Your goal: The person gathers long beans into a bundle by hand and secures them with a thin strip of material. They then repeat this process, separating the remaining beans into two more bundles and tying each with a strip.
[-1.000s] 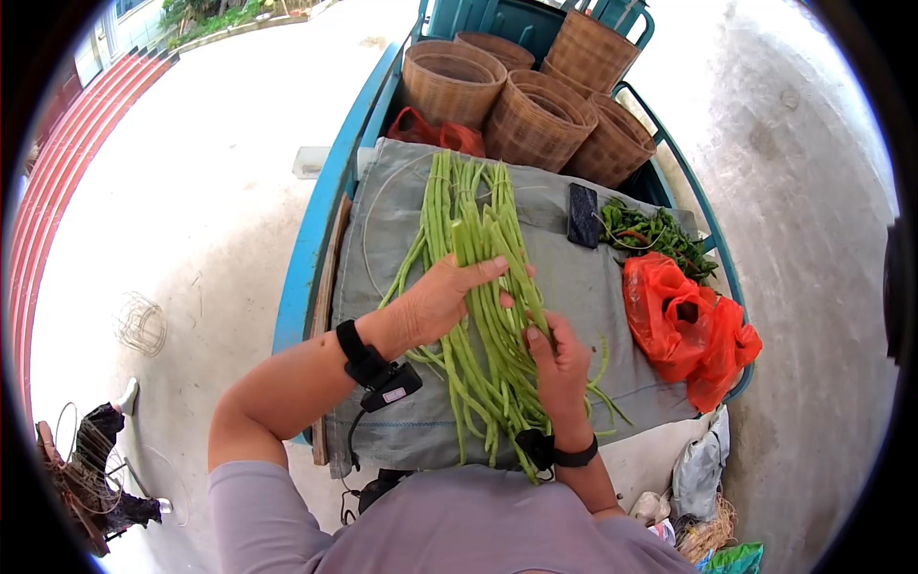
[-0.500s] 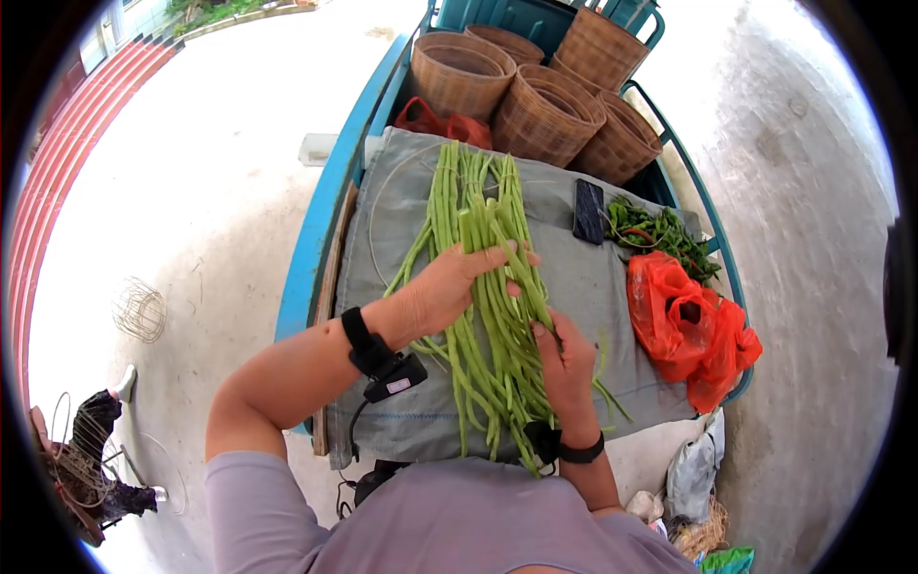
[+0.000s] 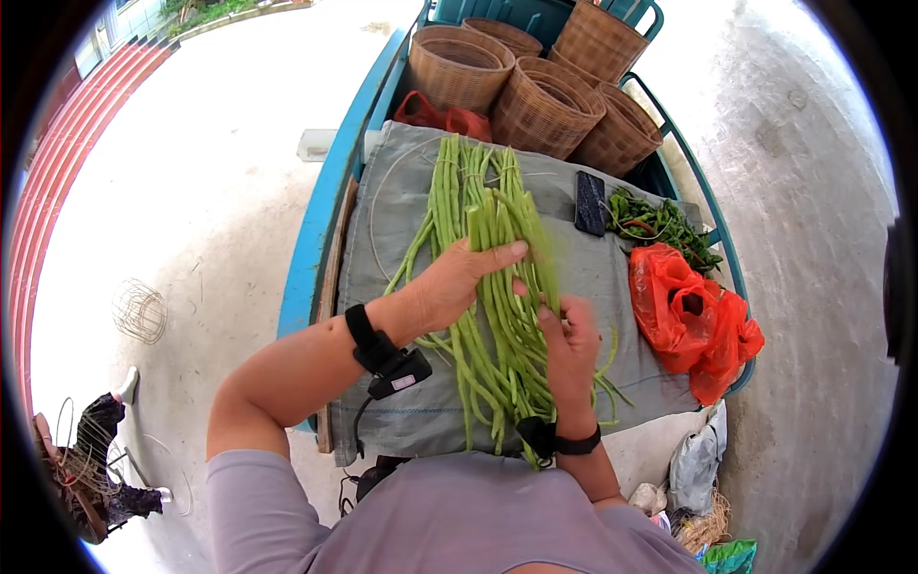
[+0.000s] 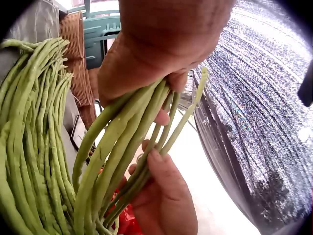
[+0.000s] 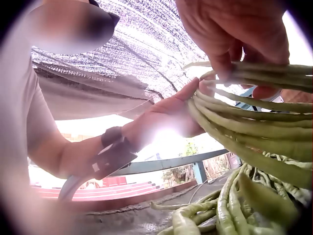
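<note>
My left hand (image 3: 464,284) grips a bunch of long green beans (image 3: 492,230) near its upper end, with the thumb laid across the front. The right hand (image 3: 572,346), slightly blurred, is beside the bunch on its right. In the left wrist view, the right thumb and fingers (image 4: 168,188) pinch a few thin beans (image 4: 139,177) along the bunch's side. More long beans (image 3: 445,191) lie in tied bundles on the grey cloth (image 3: 387,239), beneath and beyond the held bunch. The right wrist view shows the held beans (image 5: 244,115) fanning out from the left hand.
Several woven baskets (image 3: 459,72) stand in the blue cart (image 3: 320,249) behind the cloth. A phone (image 3: 589,203), green peppers (image 3: 660,230) and red plastic bags (image 3: 684,325) lie on the right. Another red bag (image 3: 442,117) is by the baskets. A wire frame (image 3: 141,311) lies on the ground.
The right hand has shifted slightly outward, to the right of the held bunch, and a bean there is blurred with motion. The left hand keeps its grip on the bunch.
</note>
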